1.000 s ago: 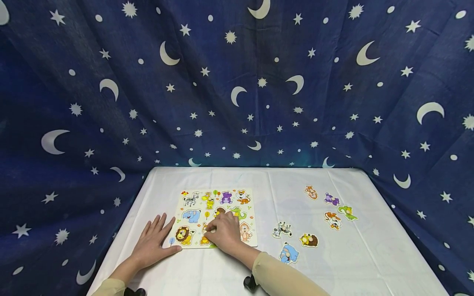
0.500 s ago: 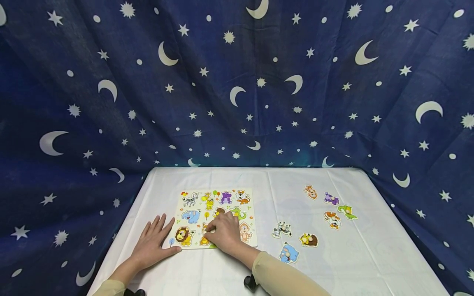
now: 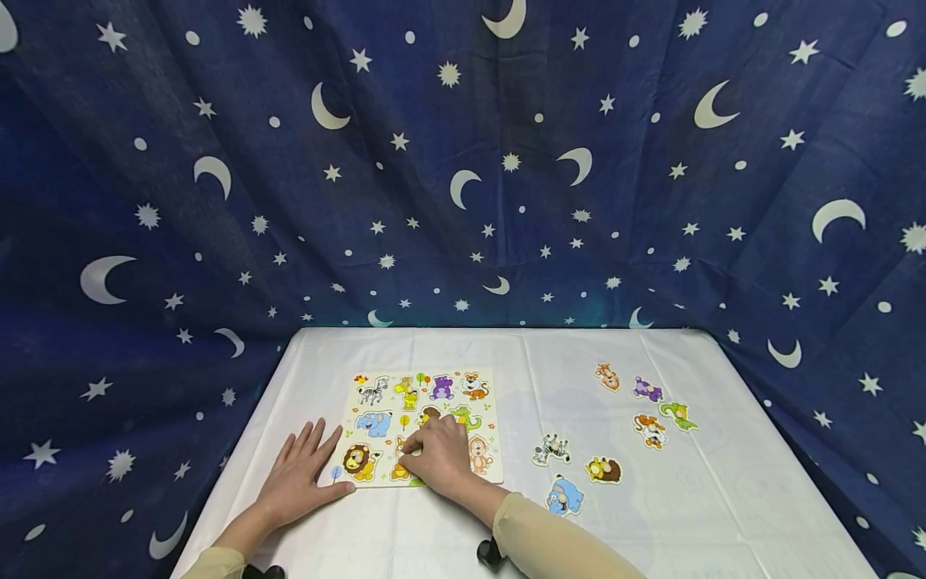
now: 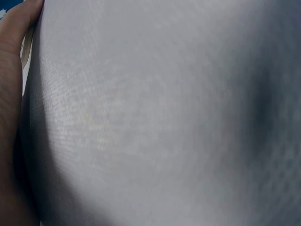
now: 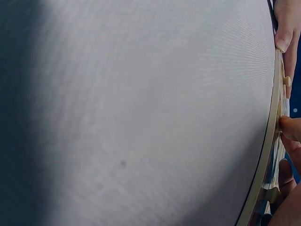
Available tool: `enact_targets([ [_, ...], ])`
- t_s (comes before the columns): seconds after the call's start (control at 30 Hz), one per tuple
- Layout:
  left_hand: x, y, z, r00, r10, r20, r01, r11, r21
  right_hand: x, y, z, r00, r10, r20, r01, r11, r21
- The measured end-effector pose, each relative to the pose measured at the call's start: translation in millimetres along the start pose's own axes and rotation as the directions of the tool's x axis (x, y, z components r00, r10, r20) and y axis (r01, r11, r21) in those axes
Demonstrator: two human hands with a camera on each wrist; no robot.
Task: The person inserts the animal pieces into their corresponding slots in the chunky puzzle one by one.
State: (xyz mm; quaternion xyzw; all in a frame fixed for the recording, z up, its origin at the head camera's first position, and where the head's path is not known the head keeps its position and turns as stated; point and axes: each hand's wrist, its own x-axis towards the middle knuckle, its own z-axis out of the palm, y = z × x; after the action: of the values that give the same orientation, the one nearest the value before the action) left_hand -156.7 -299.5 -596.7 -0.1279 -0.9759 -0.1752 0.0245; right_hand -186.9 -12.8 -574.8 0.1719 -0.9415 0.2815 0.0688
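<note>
On a pale animal puzzle board [image 3: 383,482], my right hand [image 3: 439,455] pinches an orange, kangaroo-like puzzle piece [image 3: 399,469] in the front row with thumb and fingertips. Its grip point is mostly hidden by the fingers. My left hand [image 3: 295,481] lies flat with spread fingers at the board's left edge, the thumb on the front left corner. Beside that thumb is a lion piece [image 3: 358,460]; a small knob [image 5: 286,81] sticks up near it in the right wrist view. The right hand covers part of the board's middle and front. The left wrist view mostly shows blurred cloth.
Loose animal pieces lie to the right of the board: a zebra [image 3: 551,449], an elephant [image 3: 565,495], a hedgehog [image 3: 604,470], a tiger [image 3: 649,432], a crocodile [image 3: 679,416], a hippo [image 3: 648,389] and a monkey [image 3: 608,376]. A starry blue curtain [image 3: 434,241] hangs behind the white-covered table [image 3: 694,515].
</note>
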Motion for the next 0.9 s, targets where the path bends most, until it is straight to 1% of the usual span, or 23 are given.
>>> enact_targets([
  [0.13,-0.1,1.0,-0.7,1.0,0.004,-0.009,-0.004,1.0,-0.001,-0.5,0.2,-0.3,1.0,-0.001,0.002,0.001,1.0,0.0],
  [0.37,-0.7,1.4,-1.6,1.0,0.002,0.0,-0.002,1.0,0.012,-0.8,1.0,-3.0,1.0,0.002,0.025,-0.002,1.0,0.015],
  [0.7,0.5,0.8,-1.5,1.0,0.009,0.003,-0.009,1.0,0.02,2.0,3.1,-23.3,0.999,0.012,0.049,-0.015,0.998,0.059],
  [0.9,0.0,0.2,0.4,1.0,0.012,-0.007,-0.012,1.0,0.008,1.5,12.3,-35.4,1.0,0.017,0.025,-0.019,0.994,0.105],
])
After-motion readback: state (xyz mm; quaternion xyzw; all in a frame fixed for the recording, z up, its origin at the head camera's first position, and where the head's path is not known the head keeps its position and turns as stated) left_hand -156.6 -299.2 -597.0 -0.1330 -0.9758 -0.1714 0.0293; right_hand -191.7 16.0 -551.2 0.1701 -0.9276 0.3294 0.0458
